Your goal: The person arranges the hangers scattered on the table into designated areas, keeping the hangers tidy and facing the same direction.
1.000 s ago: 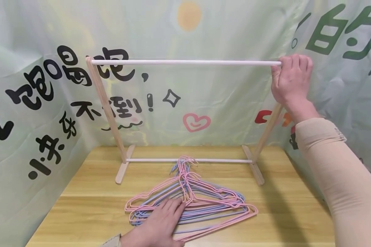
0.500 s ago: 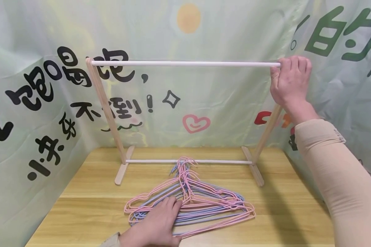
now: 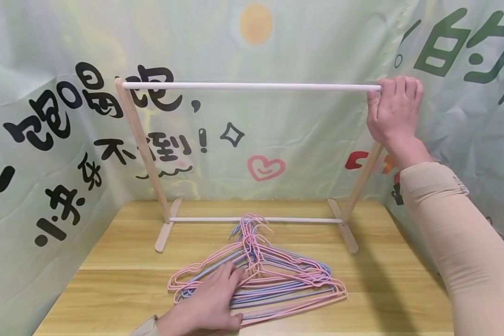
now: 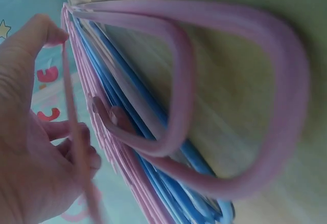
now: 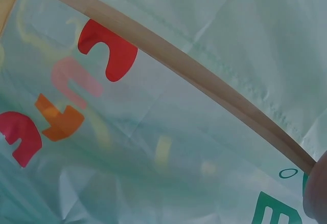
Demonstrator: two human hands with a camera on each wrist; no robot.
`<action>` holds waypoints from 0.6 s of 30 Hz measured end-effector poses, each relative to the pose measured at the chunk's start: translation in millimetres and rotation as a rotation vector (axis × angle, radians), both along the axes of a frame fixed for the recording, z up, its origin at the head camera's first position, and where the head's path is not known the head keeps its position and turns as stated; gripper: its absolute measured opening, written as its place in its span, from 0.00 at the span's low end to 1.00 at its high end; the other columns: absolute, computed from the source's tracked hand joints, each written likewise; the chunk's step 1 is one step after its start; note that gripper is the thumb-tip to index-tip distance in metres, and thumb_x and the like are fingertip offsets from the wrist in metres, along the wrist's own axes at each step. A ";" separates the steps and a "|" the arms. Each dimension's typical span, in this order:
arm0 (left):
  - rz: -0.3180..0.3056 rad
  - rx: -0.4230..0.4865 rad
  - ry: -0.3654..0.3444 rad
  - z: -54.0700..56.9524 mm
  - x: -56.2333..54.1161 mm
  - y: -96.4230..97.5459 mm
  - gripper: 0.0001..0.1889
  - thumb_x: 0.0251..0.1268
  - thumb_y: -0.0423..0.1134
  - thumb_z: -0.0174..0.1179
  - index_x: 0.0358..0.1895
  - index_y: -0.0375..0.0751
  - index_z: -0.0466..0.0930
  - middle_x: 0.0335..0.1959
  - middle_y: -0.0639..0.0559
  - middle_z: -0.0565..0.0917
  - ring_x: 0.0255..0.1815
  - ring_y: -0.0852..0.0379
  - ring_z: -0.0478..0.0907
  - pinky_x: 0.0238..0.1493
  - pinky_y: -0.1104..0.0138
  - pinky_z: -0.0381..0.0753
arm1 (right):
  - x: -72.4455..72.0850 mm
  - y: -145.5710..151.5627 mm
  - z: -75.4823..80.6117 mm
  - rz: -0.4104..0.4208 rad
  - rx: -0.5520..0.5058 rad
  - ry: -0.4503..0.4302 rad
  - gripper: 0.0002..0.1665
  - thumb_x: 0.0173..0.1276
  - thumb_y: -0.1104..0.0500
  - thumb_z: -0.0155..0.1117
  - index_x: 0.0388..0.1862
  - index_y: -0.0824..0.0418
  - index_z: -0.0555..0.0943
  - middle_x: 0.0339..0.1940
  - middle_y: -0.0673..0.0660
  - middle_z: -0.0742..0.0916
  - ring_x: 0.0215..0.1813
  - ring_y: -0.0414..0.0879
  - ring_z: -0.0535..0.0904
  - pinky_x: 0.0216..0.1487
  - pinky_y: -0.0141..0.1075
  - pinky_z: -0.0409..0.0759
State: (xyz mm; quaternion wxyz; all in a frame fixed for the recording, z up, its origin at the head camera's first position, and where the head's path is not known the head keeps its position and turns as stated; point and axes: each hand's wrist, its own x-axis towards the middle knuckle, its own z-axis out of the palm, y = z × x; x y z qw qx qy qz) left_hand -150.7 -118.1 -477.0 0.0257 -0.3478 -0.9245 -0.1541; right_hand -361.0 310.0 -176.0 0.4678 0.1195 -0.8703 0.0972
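A pile of pink and blue clothes hangers lies on the wooden table, hooks toward the back. My left hand is on the pile's left side. In the left wrist view this hand has its thumb tip against a thin pink hanger, whose wire crosses in front of its curled fingers. Behind the pile stands a small garment rack with a white top rod and wooden side posts. My right hand grips the rack's top right corner, hiding the joint there. The right wrist view shows a post leading to a fingertip.
The rack's lower white rod runs just behind the hanger hooks, joining wooden feet on both sides. A printed cloth backdrop surrounds the table at the back and sides.
My left hand has shifted slightly left, and its thumb has moved with the near edge of the pink hangers. The right hand stays on the rack corner.
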 end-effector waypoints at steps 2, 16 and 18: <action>-0.002 0.018 0.023 0.4 -0.1 -1.1 0.51 0.44 0.59 0.73 0.74 0.40 0.67 0.56 0.55 0.69 0.51 0.60 0.69 0.52 0.63 0.79 | -0.6 0.3 -0.7 0.009 0.001 0.015 0.34 0.84 0.41 0.35 0.57 0.72 0.69 0.50 0.72 0.70 0.60 0.69 0.58 0.73 0.59 0.48; -0.025 0.062 0.253 10.0 -4.9 -10.8 0.53 0.39 0.60 0.77 0.74 0.41 0.70 0.59 0.52 0.73 0.53 0.58 0.72 0.55 0.60 0.80 | -1.5 0.0 -1.1 0.020 0.002 0.033 0.34 0.84 0.41 0.34 0.56 0.72 0.69 0.50 0.72 0.70 0.60 0.69 0.58 0.73 0.59 0.48; -0.029 0.073 0.281 11.9 -5.8 -12.2 0.53 0.37 0.59 0.77 0.73 0.41 0.71 0.59 0.53 0.73 0.55 0.58 0.73 0.57 0.59 0.79 | -1.4 -0.2 -0.9 0.019 0.002 0.034 0.34 0.84 0.41 0.34 0.56 0.72 0.68 0.50 0.72 0.70 0.60 0.69 0.58 0.73 0.59 0.48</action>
